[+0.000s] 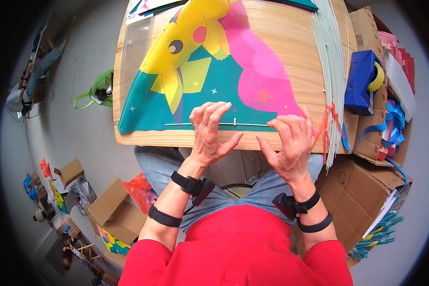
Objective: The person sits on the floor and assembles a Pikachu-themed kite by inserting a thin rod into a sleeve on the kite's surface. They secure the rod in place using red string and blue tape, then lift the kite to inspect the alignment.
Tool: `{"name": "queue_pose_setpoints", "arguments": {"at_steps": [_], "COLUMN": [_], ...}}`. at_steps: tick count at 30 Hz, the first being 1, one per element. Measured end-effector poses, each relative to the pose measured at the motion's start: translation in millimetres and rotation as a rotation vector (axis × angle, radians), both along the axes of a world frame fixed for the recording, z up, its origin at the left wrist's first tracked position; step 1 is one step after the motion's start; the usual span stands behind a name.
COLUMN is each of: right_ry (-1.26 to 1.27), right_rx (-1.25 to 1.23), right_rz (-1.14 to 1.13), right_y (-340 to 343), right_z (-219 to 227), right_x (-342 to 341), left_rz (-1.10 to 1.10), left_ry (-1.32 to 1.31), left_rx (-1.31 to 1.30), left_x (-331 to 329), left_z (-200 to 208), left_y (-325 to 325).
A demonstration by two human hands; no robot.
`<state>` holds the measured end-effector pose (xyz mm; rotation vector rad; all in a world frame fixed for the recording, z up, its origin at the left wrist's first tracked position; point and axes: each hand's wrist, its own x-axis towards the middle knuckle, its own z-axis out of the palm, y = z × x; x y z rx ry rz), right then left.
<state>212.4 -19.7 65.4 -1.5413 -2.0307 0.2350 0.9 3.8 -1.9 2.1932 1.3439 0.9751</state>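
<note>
A printed kite sheet (214,81) in teal, pink and yellow, with a cartoon figure on it, lies on the wooden table. Along its near edge rests a thin white rod (181,124) with a small white piece (234,122) at its middle. My left hand (209,136) is over the rod, fingers bent and thumb stretched apart. At the rod's right end hovers my right hand (290,145), its fingers bent and thumb spread away. Neither hand visibly grips anything; whether fingertips touch the sheet or rod, I cannot tell.
A long bundle of thin white rods (330,62), tied with red string (327,126), lies along the table's right side. Beyond it are a blue tape dispenser (361,83) and cardboard boxes (362,190). A green bag (100,88) hangs at the left. More boxes (114,209) stand lower left.
</note>
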Motion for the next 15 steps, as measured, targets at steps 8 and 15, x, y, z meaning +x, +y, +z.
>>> {"name": "queue_pose_setpoints", "arguments": {"at_steps": [8, 15], "right_ry": [0.112, 0.314], "right_rx": [-0.261, -0.116], "right_rz": [-0.007, -0.565], "right_y": [-105, -121], "right_z": [-11, -3], "right_x": [73, 142], "left_rz": [-0.164, -0.469], "left_ry": [0.008, 0.122], "left_rx": [0.030, -0.219], "left_x": [-5, 26], "left_z": [40, 52], "left_y": [-36, -86]}}
